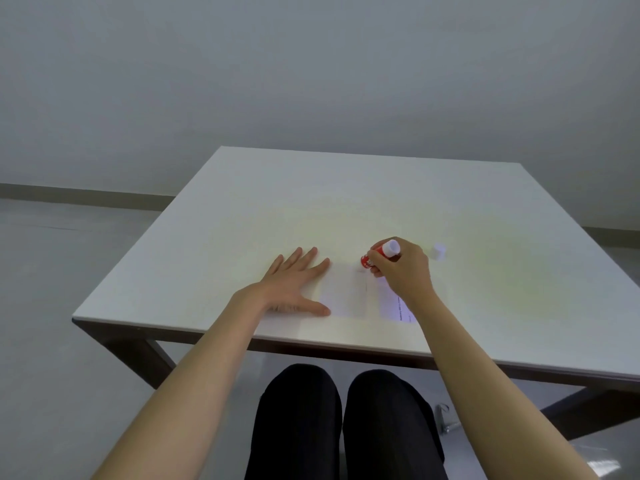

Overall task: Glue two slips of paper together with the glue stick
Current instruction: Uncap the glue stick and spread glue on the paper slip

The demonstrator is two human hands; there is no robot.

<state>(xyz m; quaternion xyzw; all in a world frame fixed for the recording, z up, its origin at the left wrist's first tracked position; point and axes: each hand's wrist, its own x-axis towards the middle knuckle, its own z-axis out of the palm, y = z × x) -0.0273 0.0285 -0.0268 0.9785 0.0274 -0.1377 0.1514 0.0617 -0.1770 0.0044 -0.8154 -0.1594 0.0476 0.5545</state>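
Right hand (401, 268) fingers clamped round red glue stick with white base (379, 255), tilted, working end down-left at far right corner of the near-white paper slip (346, 292) on the white bench (311, 202). Slip's long axis runs toward the person. Left hand (294, 285) flat, fingers spread, pinning slip's left edge. Second printed slip (394, 306) just right, partly under right wrist. Small white cap (438, 251) stands beyond.

Far table (346, 188) half open; cap (438, 251) stands right.
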